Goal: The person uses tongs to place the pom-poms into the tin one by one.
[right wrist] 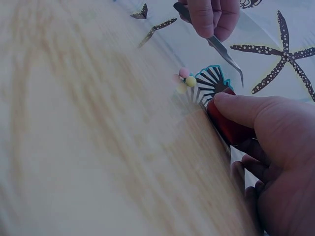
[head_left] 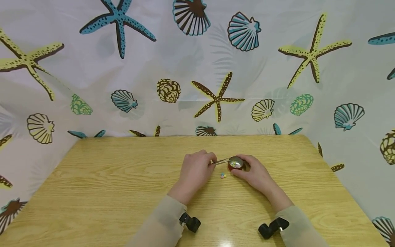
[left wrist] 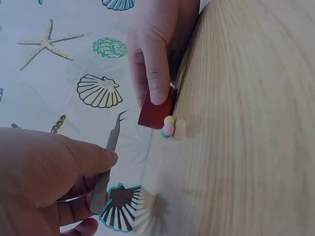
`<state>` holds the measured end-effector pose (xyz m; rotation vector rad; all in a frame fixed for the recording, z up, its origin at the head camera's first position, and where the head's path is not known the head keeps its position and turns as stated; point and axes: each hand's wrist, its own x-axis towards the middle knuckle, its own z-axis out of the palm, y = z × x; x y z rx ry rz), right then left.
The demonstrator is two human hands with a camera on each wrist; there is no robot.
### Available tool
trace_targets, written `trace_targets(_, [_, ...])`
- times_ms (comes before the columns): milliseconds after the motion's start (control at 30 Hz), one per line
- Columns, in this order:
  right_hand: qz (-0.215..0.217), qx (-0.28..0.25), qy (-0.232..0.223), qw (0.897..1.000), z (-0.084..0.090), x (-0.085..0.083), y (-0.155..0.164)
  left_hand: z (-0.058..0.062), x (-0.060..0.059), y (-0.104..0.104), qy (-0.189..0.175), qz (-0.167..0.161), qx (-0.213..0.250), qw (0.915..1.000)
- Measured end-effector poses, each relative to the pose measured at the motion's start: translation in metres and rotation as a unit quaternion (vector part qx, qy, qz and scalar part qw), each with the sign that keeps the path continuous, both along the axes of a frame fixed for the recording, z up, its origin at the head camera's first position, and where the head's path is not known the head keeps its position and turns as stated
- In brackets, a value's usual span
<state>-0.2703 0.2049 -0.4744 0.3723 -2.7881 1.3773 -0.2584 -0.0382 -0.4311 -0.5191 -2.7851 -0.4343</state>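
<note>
My left hand [head_left: 197, 169] pinches a pair of metal tweezers [left wrist: 112, 142] between thumb and fingers. The bent tips of the tweezers point right, over the rim of a small red cup [head_left: 235, 163] with a shiny metal inside. Thumb and fingers of my right hand [head_left: 254, 171] grip this cup from its right side. A few small pastel balls lie inside the cup. On the table just left of and in front of it sit several more little balls [head_left: 223, 175], pink, yellow and blue, close together.
Everything stands on a light wooden table [head_left: 123, 192]. A white cloth [head_left: 148, 65] printed with starfish and shells hangs behind the table and along both sides. A black wrist camera [head_left: 189, 222] is on the left sleeve, another [head_left: 273, 227] on the right.
</note>
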Motion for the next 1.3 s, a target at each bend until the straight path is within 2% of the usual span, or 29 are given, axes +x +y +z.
trace_targets(267, [0.001,0.007,0.004,1.000,0.001,0.001,-0.001,0.003,0.009,-0.022,0.011,-0.001,0.007,0.9999])
trace_targets(467, [0.001,0.009,0.002,1.000,0.000,0.000,0.000,-0.001,0.013,-0.031,-0.002,-0.010,0.011,0.9999])
trace_targets(733, [0.003,0.009,0.002,1.000,-0.001,0.000,0.001,-0.012,0.014,-0.032,-0.015,-0.023,0.002,0.9996])
trace_targets(1000, [0.002,0.010,0.002,1.000,0.000,0.000,-0.001,-0.014,0.016,-0.031,-0.042,-0.025,-0.011,0.9988])
trace_targets(1300, [0.002,0.011,0.001,1.000,-0.001,0.000,0.000,-0.016,0.017,-0.031,-0.048,-0.027,-0.018,0.9983])
